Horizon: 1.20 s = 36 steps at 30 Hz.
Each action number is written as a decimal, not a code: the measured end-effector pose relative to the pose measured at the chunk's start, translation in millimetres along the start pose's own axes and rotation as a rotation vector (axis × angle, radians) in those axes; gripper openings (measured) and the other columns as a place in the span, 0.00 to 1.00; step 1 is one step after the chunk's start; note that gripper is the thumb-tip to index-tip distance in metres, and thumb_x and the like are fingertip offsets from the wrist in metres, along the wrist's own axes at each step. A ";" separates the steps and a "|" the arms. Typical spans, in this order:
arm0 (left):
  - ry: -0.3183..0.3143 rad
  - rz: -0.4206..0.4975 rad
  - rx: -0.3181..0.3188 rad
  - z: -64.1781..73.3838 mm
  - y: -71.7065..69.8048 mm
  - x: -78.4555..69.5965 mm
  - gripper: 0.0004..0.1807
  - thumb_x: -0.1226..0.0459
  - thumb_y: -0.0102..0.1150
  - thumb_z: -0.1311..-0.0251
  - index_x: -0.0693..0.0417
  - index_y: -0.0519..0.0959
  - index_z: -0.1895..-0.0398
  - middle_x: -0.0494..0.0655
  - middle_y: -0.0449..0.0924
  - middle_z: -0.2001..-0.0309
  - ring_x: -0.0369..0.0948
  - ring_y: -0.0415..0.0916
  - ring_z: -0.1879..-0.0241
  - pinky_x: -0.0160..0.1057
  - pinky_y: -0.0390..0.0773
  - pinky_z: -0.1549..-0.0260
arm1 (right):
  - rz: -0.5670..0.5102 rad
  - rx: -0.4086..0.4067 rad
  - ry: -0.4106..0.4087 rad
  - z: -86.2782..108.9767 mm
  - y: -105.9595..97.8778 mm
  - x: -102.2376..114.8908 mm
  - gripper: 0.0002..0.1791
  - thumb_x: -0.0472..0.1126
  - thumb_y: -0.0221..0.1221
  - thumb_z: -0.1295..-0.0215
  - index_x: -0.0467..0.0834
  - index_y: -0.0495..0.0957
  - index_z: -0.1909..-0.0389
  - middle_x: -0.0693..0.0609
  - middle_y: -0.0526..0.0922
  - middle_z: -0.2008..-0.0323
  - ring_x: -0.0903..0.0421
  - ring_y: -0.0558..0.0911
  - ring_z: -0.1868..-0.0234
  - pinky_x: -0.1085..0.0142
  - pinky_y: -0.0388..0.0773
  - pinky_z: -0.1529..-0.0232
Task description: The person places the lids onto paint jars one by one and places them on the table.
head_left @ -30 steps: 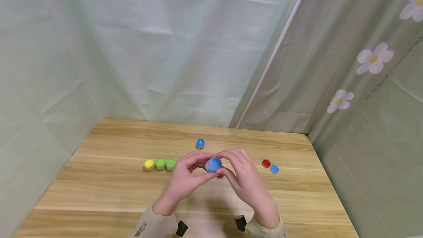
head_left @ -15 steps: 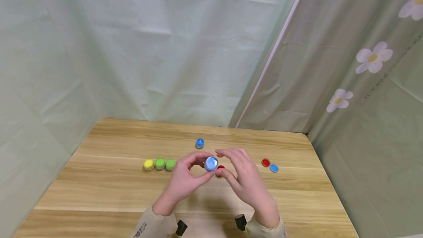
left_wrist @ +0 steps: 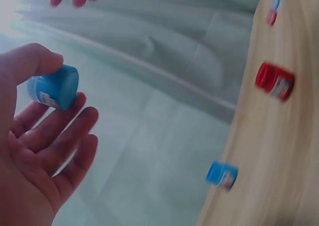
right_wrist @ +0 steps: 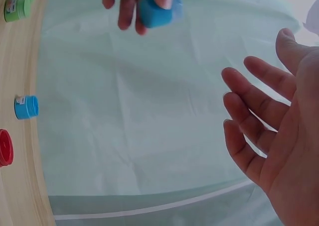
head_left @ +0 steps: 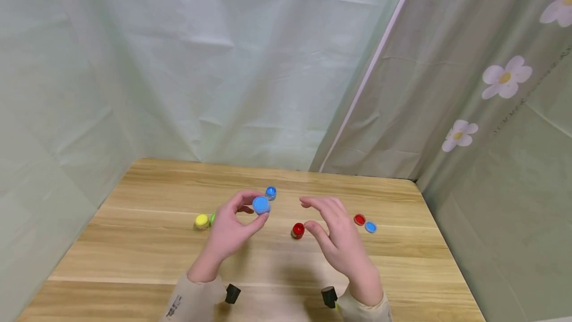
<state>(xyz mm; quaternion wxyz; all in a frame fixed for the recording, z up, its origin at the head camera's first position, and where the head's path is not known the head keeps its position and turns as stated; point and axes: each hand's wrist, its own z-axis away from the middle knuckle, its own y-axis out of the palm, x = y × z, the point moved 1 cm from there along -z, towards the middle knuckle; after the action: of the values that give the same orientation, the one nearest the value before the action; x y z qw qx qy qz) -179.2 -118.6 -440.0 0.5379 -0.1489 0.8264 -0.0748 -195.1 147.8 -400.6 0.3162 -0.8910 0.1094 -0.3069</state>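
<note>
A blue jar (head_left: 261, 205) is pinched between thumb and fingers of the left hand (head_left: 229, 232), above the wooden table (head_left: 134, 252); the right hand (head_left: 336, 237) is loosely spread, holding nothing. The left wrist view shows a label (left_wrist: 47, 99), too blurred to read; the right wrist view, two green jars (right_wrist: 17, 8) mostly hidden from the head. Since the earlier frames the jar has moved left, away from the right hand. A pale curtain (head_left: 250, 63) hangs behind.
</note>
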 end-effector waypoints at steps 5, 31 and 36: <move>-0.032 -0.095 -0.024 -3.1 -16.1 9.3 0.21 0.68 0.79 0.40 0.54 0.83 0.45 0.43 0.88 0.50 0.43 0.83 0.49 0.44 0.83 0.52 | 0.001 0.007 0.009 0.1 -0.7 -0.3 0.23 0.40 0.63 0.23 0.47 0.78 0.30 0.55 0.84 0.39 0.51 0.78 0.37 0.52 0.76 0.37; -0.296 -0.437 0.204 -2.2 -16.3 69.9 0.18 0.66 0.77 0.38 0.56 0.83 0.46 0.51 0.84 0.47 0.55 0.77 0.41 0.60 0.75 0.36 | -0.001 0.040 0.029 0.5 -2.6 -2.2 0.25 0.34 0.66 0.28 0.49 0.80 0.32 0.55 0.82 0.36 0.52 0.79 0.37 0.53 0.77 0.37; -0.304 -0.486 0.203 -1.2 -14.6 73.8 0.18 0.65 0.78 0.39 0.56 0.83 0.47 0.51 0.84 0.49 0.52 0.78 0.45 0.58 0.77 0.39 | -0.003 0.049 0.030 0.7 -2.2 -2.1 0.21 0.40 0.63 0.23 0.50 0.80 0.32 0.56 0.82 0.36 0.52 0.78 0.36 0.52 0.77 0.37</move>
<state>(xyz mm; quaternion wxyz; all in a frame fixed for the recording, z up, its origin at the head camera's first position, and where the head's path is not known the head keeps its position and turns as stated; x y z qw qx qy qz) -205.7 -156.6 -499.3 0.6340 -0.2972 0.6648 -0.2603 -196.4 150.7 -400.6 0.3355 -0.8786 0.1051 -0.3232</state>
